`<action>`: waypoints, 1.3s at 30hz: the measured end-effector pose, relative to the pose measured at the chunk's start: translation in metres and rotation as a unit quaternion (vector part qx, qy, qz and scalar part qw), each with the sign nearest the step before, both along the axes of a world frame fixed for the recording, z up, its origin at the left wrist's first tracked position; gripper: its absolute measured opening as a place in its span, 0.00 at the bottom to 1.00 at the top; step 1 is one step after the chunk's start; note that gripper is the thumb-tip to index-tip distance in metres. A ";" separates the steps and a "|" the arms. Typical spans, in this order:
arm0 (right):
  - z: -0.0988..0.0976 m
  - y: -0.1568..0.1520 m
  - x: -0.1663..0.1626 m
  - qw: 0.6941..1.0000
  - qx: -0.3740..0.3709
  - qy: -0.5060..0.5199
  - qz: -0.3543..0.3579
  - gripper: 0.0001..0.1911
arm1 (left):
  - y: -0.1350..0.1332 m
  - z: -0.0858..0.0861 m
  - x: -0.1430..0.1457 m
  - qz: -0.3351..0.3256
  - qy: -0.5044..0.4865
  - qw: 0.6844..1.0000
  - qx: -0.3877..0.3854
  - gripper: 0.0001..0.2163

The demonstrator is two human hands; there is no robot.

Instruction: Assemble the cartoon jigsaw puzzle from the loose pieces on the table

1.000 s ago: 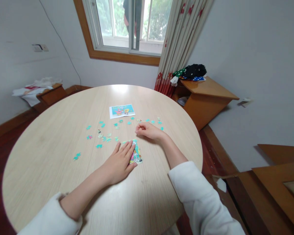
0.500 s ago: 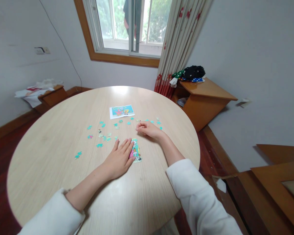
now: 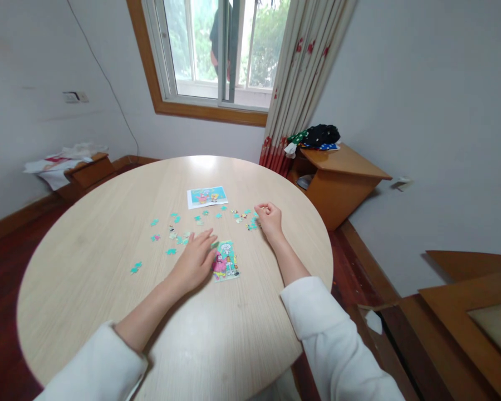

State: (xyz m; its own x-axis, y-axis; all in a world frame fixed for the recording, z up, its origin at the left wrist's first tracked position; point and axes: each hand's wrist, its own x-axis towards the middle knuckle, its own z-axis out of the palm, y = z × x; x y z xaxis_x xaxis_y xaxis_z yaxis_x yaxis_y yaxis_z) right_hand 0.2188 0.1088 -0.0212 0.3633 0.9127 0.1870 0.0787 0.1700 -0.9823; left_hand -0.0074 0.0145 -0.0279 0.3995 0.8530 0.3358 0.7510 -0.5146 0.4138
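Note:
A joined section of a jigsaw puzzle (image 3: pixel 225 262) with pink and white cartoon figures on teal lies flat before me. Beside its left edge is my left hand (image 3: pixel 195 257), fingers spread, partly over loose pieces. My right hand (image 3: pixel 270 220) is farther right, its thumb and fingers pinched together by a cluster of loose puzzle pieces (image 3: pixel 253 224); whatever the fingertips hold is hidden. More teal pieces (image 3: pixel 176 218) are scattered to the left, with a pair (image 3: pixel 136 268) lying apart. Behind them rests a printed reference picture (image 3: pixel 207 196) on white paper.
The round wooden table (image 3: pixel 108 239) fills the middle. At back right, a wooden cabinet (image 3: pixel 342 184) bears a heap of dark cloth (image 3: pixel 320 135) beside a curtain (image 3: pixel 298 72). White papers and cloth (image 3: pixel 62 162) lie on low furniture at left. A person shows through the window.
My left hand has drawn left off the joined puzzle, uncovering its pink figure. My right hand has moved right, away from the middle pieces. The camera view has shifted slightly.

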 end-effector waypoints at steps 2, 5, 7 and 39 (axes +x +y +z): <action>-0.001 -0.003 0.001 1.000 0.008 -0.008 -0.003 0.09 | 0.010 0.001 -0.010 0.039 -0.082 0.995 0.038 0.15; -0.001 -0.006 0.002 0.999 0.011 -0.035 -0.002 0.08 | 0.020 0.005 -0.022 0.100 -0.150 0.981 0.066 0.09; -0.002 -0.007 0.003 0.999 0.006 -0.052 0.002 0.08 | 0.023 0.007 -0.026 0.150 -0.154 0.974 0.069 0.06; -0.001 -0.005 0.000 0.985 -0.024 -0.164 0.042 0.04 | 0.015 0.010 -0.017 0.068 -0.198 0.978 -0.018 0.13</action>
